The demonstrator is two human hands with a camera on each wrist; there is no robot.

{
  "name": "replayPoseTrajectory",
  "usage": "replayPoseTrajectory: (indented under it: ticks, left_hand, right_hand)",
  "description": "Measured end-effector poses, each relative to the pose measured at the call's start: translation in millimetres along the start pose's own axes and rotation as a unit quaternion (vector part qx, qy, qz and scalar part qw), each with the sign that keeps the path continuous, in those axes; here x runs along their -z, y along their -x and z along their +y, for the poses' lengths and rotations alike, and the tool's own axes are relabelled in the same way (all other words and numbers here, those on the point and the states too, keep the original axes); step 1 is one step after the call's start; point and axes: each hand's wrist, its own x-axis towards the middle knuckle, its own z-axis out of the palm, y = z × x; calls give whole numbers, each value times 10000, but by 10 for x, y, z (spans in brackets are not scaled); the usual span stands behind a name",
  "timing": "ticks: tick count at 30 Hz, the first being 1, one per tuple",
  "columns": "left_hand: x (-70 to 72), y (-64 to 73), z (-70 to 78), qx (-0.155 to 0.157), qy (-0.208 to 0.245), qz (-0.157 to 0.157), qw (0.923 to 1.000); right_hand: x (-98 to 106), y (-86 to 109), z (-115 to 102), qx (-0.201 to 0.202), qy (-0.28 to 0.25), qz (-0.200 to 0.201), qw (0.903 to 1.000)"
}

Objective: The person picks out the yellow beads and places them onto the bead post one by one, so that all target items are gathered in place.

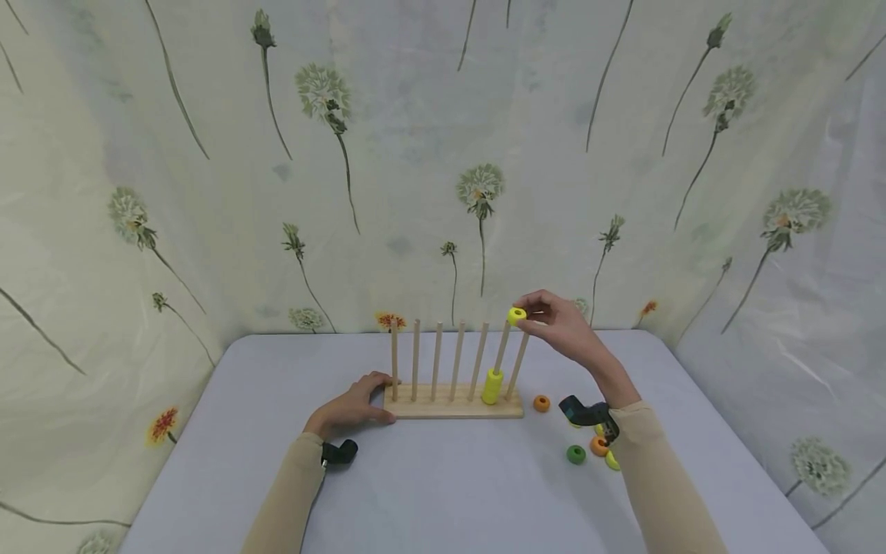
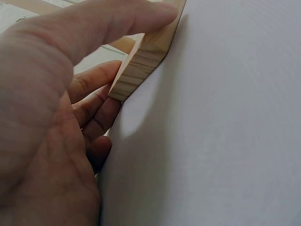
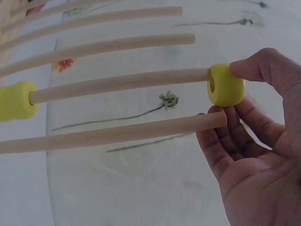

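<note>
A wooden peg rack [image 1: 450, 413] with a row of upright pegs stands on the table. My left hand [image 1: 351, 402] holds its left end, thumb along the front edge and fingers at the back. In the left wrist view, the fingertips touch the end of the wooden base [image 2: 141, 70]. Up at the peg tops, my right hand [image 1: 564, 327] pinches a yellow bead [image 3: 228, 89] between thumb and fingers. The bead's hole faces the tip of the second peg [image 3: 127, 84] from the right, right at it. Lower on that peg sit stacked yellow beads [image 1: 492, 388].
An orange bead [image 1: 541, 403] lies just right of the rack. Farther right, a green bead [image 1: 576, 455] and several orange and yellow beads lie loose, partly behind the right wrist camera [image 1: 584, 412]. A flowered curtain [image 1: 401, 192] hangs behind the table's back edge.
</note>
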Motion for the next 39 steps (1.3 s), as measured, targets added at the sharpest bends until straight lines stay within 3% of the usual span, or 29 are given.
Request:
replayPoseTrajectory:
  ticks: [12,21,39]
  left_hand:
    - [6,-5,-5,-88,23,2,10000]
    - [9,-6,-14,67,70,-20,10000]
    - [17,-12,-6,-23,100,-47,9999]
  right_hand:
    - [-32,-12,-67,-7,-191,-96,9998]
    - [-62,-11,-29,109,-86,-112,9998]
    - [-106,-12,56,-49,-94,-166,9998]
